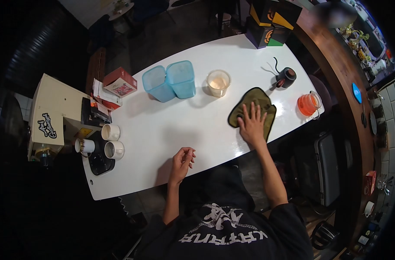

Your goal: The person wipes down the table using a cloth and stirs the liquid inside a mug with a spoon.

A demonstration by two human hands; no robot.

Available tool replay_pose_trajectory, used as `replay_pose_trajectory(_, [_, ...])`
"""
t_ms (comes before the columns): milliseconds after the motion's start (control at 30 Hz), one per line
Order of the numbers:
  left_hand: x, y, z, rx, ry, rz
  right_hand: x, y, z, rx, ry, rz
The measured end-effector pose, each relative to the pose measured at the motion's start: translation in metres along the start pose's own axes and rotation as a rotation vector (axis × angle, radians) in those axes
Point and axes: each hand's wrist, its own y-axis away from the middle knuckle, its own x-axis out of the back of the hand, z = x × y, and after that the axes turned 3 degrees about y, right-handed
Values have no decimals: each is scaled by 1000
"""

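Olive cloth (pixel 259 95) lies on the white table (pixel 145 151), at 3 o'clock from its middle. Right hand (pixel 253 126) rests on it, fingers spread. Left hand (pixel 182 165), well apart at the cloth's 8 o'clock, is loosely curled around nothing visible. Clear cup (pixel 218 83) stands at the cloth's 10 o'clock, red-orange jug (pixel 308 105) near 3

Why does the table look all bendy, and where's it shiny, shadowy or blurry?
Head view: the white table looks bowed, probably from a wide lens; head view: glare shines at the near edge below the green cloth, shadow lies beside the left hand, something blurry sits top right.
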Motion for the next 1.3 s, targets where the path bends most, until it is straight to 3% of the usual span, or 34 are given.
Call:
replay_pose_trajectory(433, [62, 51, -4, -25, 89, 174, -18, 23, -195, 244, -188, -79])
replay_pose_trajectory(833, [97, 91, -10, -7, 94, 348, -57, 4, -311, 883, -319, 27])
replay_pose_trajectory(1100, [90, 76, -6, 7, 81, 259, -60, -4, -305, 839, -285, 38])
replay_pose_trajectory(1300, [70, 49, 4, 14, 46, 125, -52, -13, -230, 646, -243, 61])
